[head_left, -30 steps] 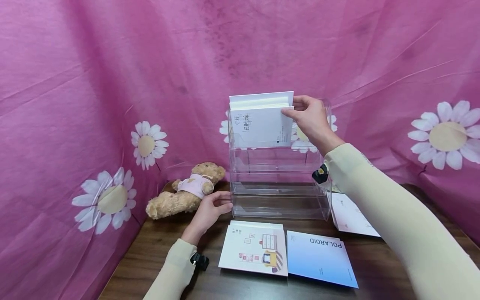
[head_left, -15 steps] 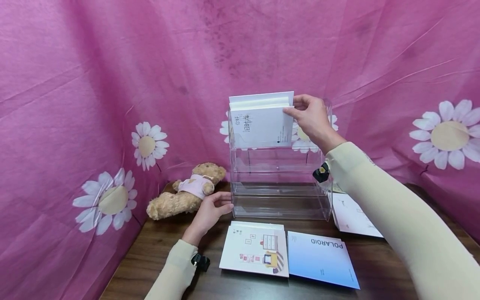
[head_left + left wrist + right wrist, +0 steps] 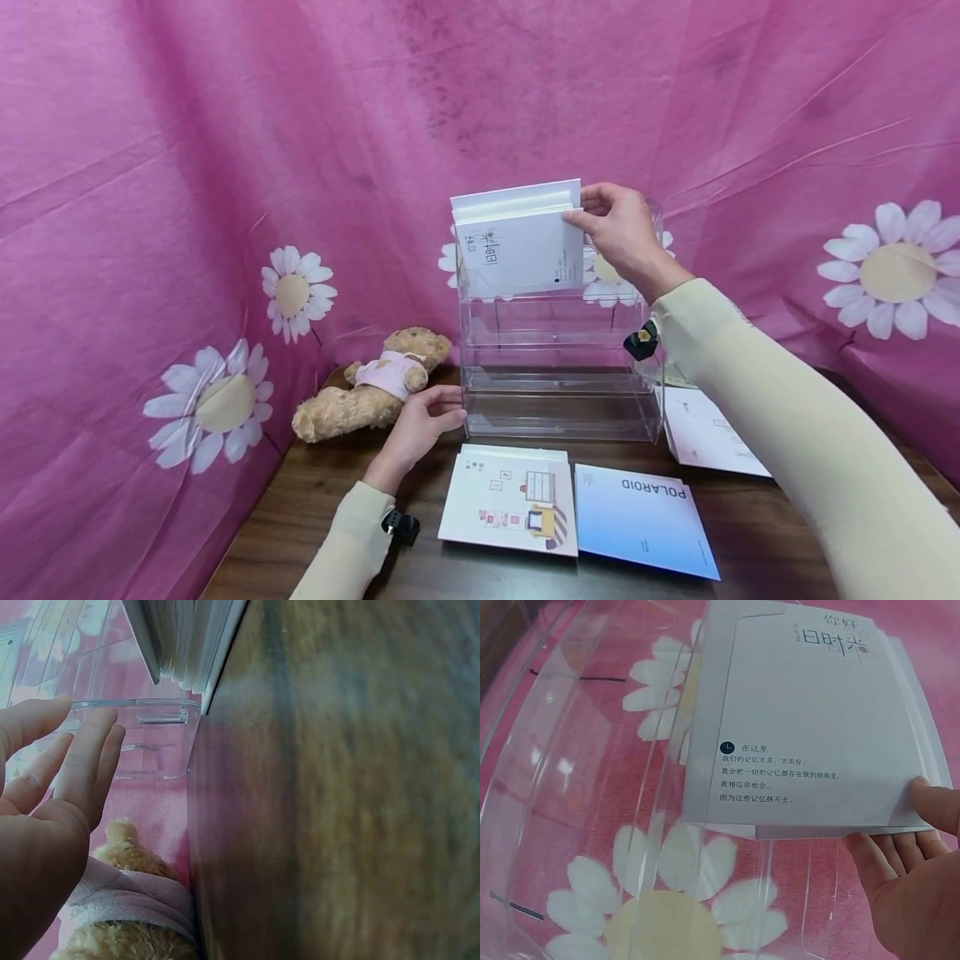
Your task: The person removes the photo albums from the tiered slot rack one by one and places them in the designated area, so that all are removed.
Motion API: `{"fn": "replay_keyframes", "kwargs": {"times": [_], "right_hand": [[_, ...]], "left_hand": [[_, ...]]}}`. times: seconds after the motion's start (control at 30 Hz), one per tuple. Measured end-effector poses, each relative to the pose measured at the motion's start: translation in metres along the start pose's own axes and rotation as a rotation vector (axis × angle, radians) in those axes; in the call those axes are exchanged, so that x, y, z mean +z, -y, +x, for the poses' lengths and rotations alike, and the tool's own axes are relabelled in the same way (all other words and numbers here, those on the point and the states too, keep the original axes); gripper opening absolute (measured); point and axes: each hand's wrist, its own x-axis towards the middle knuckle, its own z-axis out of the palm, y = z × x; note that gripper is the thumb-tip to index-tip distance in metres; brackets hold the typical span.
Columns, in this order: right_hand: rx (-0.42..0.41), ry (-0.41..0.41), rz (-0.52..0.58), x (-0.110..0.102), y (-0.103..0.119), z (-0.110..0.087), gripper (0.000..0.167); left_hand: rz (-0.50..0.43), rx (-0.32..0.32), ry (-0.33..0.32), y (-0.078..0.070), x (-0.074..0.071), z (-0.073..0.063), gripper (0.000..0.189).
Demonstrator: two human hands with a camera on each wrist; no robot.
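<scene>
A white photo album (image 3: 517, 254) with printed characters on its cover stands in the top tier of a clear acrylic rack (image 3: 558, 427). My right hand (image 3: 626, 237) pinches its right edge, thumb on the front cover and fingers behind. In the right wrist view, the thumb of the right hand (image 3: 922, 877) lies on the white album (image 3: 787, 712), its pages showing between the covers. Low on the rack's left side, my left hand (image 3: 416, 429) touches the upright with fingertips and thumb. The left wrist view shows those fingers (image 3: 86, 757) nearly straight at the clear panel's edge.
On the wooden table (image 3: 300, 517), in front of the rack, lie an illustrated album (image 3: 510, 500) and a blue POLAROID album (image 3: 641, 517). Another pale album (image 3: 708, 433) is at right, partly behind my sleeve. A teddy bear (image 3: 382, 379) lies left of the rack.
The white album's top has shifted slightly left and up with my right hand, and it leans a little more. My left hand stays at the rack's side.
</scene>
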Motion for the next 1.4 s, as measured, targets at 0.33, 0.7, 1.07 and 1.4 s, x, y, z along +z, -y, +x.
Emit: {"fn": "replay_keyframes", "kwargs": {"times": [0.33,0.7,1.07,1.4], "right_hand": [[-0.025,0.005,-0.024,-0.003,0.003,0.001,0.037],[-0.015,-0.004,-0.055,-0.009,0.015,0.003,0.039],[-0.044,-0.006,-0.004,-0.016,0.014,0.004,0.038],[-0.079,-0.017,0.05,-0.022,0.011,0.002,0.035]], "left_hand": [[0.016,0.012,0.003,-0.001,0.001,-0.001,0.039],[0.008,-0.004,0.001,-0.002,0.001,0.002,0.038],[0.011,-0.009,0.003,-0.001,0.002,0.002,0.038],[0.013,0.0,-0.003,-0.001,0.0,0.002,0.039]]}}
